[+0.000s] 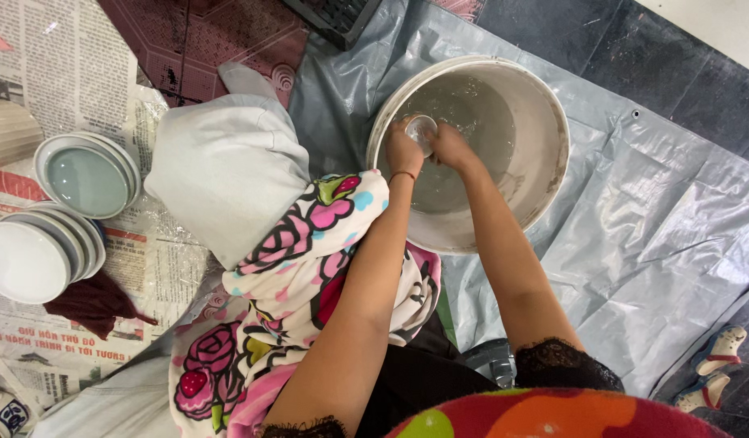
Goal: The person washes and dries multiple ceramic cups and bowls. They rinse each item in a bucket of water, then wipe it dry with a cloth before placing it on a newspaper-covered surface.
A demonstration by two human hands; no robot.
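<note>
A large white bucket (pixel 545 97) holds grey liquid and stands on a grey plastic sheet. Over the liquid, near the bucket's left rim, my left hand (pixel 403 152) and my right hand (pixel 453 147) together grip a small round cup or bowl (pixel 421 128), turned so its foot ring faces up. The piece is wet and grey-coated. A thin red band circles my left wrist. A flowered cloth (pixel 310 251) lies over my lap under the left arm.
Two stacks of pale glazed plates (pixel 87 177) (pixel 34 258) sit on newspaper at the left, with a dark red rag (pixel 91 302) beside them. A grey plastic sheet (pixel 658 219) covers the floor. Sandals (pixel 715 365) lie at the lower right.
</note>
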